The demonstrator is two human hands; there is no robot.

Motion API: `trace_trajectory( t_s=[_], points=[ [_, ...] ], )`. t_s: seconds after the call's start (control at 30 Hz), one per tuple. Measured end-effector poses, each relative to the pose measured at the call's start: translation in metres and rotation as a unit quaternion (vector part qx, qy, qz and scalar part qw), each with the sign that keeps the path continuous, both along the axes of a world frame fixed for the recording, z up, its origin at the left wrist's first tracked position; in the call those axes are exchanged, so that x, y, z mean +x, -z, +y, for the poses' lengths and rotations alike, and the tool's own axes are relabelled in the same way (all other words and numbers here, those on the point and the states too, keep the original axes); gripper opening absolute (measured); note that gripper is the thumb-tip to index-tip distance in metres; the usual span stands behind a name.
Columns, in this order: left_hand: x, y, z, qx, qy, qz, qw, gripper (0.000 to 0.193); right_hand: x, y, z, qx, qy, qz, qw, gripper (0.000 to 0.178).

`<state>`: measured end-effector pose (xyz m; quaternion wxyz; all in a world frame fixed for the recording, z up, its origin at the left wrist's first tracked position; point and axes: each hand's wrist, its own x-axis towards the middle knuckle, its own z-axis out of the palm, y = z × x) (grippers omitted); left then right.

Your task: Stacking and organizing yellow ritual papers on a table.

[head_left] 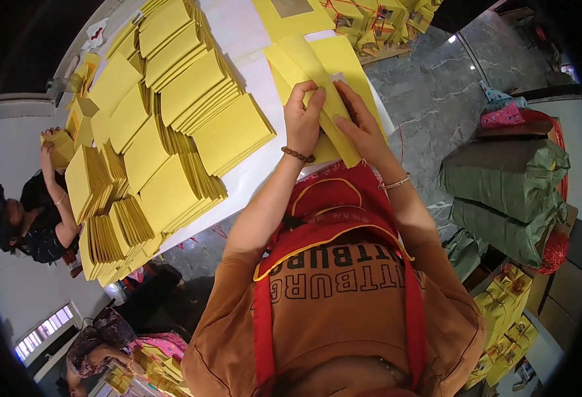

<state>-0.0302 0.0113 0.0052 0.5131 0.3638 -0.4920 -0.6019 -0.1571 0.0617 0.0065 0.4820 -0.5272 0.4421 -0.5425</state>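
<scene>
Both hands hold a folded yellow paper sheet point(319, 73) at the near right end of the table. My left hand point(303, 118) is closed on its left side, with curled fingers and the thumb on the paper. On the other side my right hand point(364, 127) grips the sheet, its thumb lying across the folded strip. A small pale patch shows beside the right fingertips. Under the held paper lies another yellow sheet point(352, 58). Beyond it is a yellow sheet with a dark window-like rectangle point(293, 6). Parts of the held paper are hidden by my fingers.
Fanned stacks of yellow paper pieces point(192, 92) cover the left of the white table point(244, 36). A co-worker point(36, 218) handles yellow paper at the far left; another person point(102, 344) is at lower left. Tied yellow bundles point(377, 23) stand beyond. Green wrapped packages point(503, 178) sit right.
</scene>
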Motion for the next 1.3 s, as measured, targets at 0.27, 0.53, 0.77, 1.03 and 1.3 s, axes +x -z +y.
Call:
trace_trajectory(
  t_s=[0.27, 0.53, 0.77, 1.03, 1.3],
  points=[
    [-0.005, -0.003, 0.002, -0.006, -0.043, 0.038, 0.998, 0.013, 0.002, -0.001, 0.001, 0.008, -0.017, -0.053, 0.998, 0.067],
    [-0.007, -0.015, 0.006, -0.008, -0.046, 0.060, 0.997, 0.047, -0.001, -0.012, 0.001, 0.049, -0.033, -0.070, 0.996, 0.061],
    [-0.004, 0.000, -0.001, 0.018, -0.001, 0.141, 0.990, 0.050, -0.017, -0.019, -0.005, 0.093, -0.003, -0.155, 0.984, 0.051],
    [0.007, -0.010, -0.001, 0.064, 0.028, 0.206, 0.976, 0.046, -0.032, -0.040, -0.016, 0.209, 0.006, -0.048, 0.977, 0.040],
    [0.082, -0.040, -0.020, -0.132, -0.113, 0.056, 0.983, 0.049, -0.086, -0.042, -0.022, 0.198, -0.018, -0.224, 0.954, 0.040]
  ],
)
